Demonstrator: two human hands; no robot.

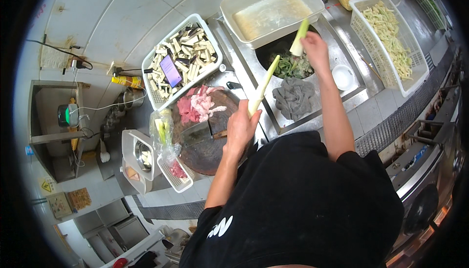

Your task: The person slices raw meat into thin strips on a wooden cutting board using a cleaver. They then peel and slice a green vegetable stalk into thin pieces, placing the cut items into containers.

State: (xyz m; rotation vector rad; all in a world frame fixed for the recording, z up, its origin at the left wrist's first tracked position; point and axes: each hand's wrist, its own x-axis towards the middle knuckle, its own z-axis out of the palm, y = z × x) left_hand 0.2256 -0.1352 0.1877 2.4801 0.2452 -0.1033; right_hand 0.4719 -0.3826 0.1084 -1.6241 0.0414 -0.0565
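Observation:
My left hand (242, 123) is closed around the thick pale end of a long green-white stalk (262, 88), whose tip points up and away. Further right, my right hand (314, 50) grips a shorter piece of green-white stalk (299, 39) above the round opening of a steel counter. Leafy scraps (287, 66) lie in that opening, with a grey cloth (293, 98) at its near edge. Left of my left hand, a round wooden chopping block (201, 158) carries sliced raw meat (194, 105) and a cleaver (197, 134).
A white basket (146, 66) of cut eggplant holds a phone (170, 71). An empty-looking plastic tub (249, 40) overlaps the opening. To the right are a white bowl (343, 77) and a basket (390, 73) of pale cut vegetables. Bagged stalks (162, 130) lie beside the block.

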